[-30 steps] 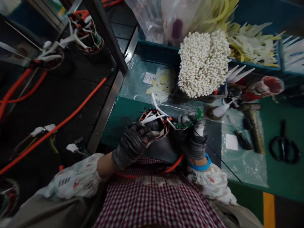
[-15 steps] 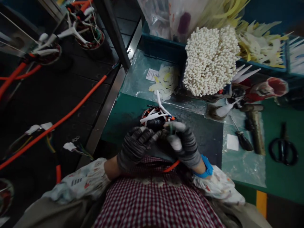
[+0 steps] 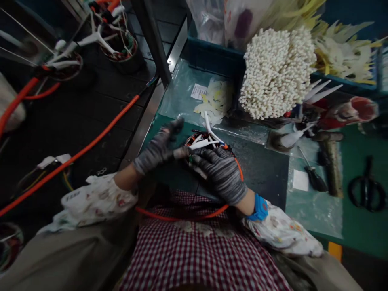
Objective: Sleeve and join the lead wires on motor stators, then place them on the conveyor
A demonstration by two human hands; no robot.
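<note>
A round wound coil [image 3: 198, 139] with white sleeves [image 3: 207, 143] lies on the dark mat in front of my body. My right hand [image 3: 222, 171], in a grey striped glove, rests over the coil's near right side, its fingers curled on it. My left hand [image 3: 163, 145], gloved too, is at the coil's left with fingers spread and the thumb tip beside it. An orange tube [image 3: 178, 219] loops from the coil's right side down across the checkered shirt. The coil's near side is hidden by my right hand.
A bundle of white sticks [image 3: 277, 74] stands beyond the coil beside a blue bin [image 3: 215, 58]. At the right lie a hammer [image 3: 332, 165], a screwdriver [image 3: 315, 176] and black scissors [image 3: 366, 190]. A long orange tube [image 3: 100, 137] crosses the left side.
My left hand has moved left and its fingers have spread. My right hand has turned over the coil, palm down. More of the orange tube shows, and the view has shifted slightly.
</note>
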